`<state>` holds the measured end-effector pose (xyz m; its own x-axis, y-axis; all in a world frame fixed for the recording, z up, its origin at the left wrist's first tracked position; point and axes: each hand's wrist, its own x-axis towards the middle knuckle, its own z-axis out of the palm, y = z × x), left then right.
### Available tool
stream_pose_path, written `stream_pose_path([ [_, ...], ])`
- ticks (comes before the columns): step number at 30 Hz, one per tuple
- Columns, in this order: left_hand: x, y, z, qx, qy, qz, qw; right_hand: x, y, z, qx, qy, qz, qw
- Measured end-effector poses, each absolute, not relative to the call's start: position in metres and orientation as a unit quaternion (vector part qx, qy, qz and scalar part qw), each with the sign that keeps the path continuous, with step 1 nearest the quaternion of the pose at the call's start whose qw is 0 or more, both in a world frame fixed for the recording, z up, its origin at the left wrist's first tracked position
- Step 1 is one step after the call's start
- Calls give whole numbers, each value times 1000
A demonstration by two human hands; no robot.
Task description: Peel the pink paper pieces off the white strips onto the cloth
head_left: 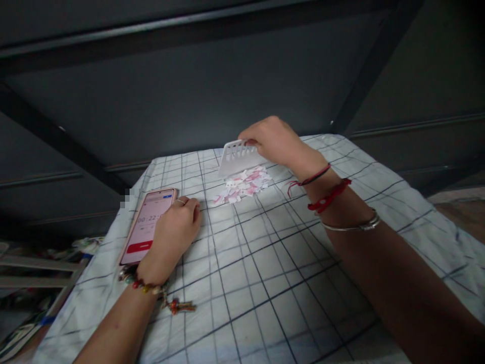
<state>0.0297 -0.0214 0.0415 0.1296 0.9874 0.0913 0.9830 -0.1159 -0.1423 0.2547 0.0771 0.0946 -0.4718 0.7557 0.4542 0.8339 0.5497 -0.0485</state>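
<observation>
My right hand (pixel 275 139) grips a white scraper (pixel 235 161) by its upper edge, where a row of holes runs. The scraper stands tilted on edge at the far part of the cloth. Just in front of its lower edge lies a loose pile of paper scraps (pixel 248 183), white and pink. My left hand (pixel 178 225) rests on the cloth with its fingers curled in, and nothing shows in it. Beside and partly under that hand is a phone (pixel 142 222) in a pink case, a timer with a red button on its screen.
A white cloth with dark grid lines (pixel 261 273) covers the table. Behind the table's far edge rises a dark panelled wall (pixel 212 86). A pale slatted frame (pixel 38 273) stands low at the left, with clutter around it.
</observation>
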Motion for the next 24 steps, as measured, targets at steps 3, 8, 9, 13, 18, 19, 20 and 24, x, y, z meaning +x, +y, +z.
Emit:
stream_pose_path([
  [3, 30, -22, 42, -744, -664, 10, 78, 253, 69, 104, -528, -809, -127, 224],
  [8, 29, -23, 43, -750, -656, 1, 80, 233, 74, 96, -563, -786, -146, 211],
  [9, 29, -23, 43, -751, -655, 1, 81, 228, 78, 93, -559, -791, -145, 204],
  [13, 27, -24, 42, -749, -658, -2, 78, 208, 97, 87, -531, -819, -141, 167],
  [18, 27, -24, 43, -751, -657, -7, 69, 204, 103, 85, -520, -832, -132, 140],
  [19, 27, -25, 43, -750, -657, -4, 70, 208, 102, 86, -517, -835, -131, 135],
  [20, 27, -25, 44, -749, -659, -1, 71, 213, 100, 88, -511, -840, -130, 130],
  [24, 27, -25, 44, -750, -658, 3, 65, 237, 92, 101, -497, -846, -130, 139],
])
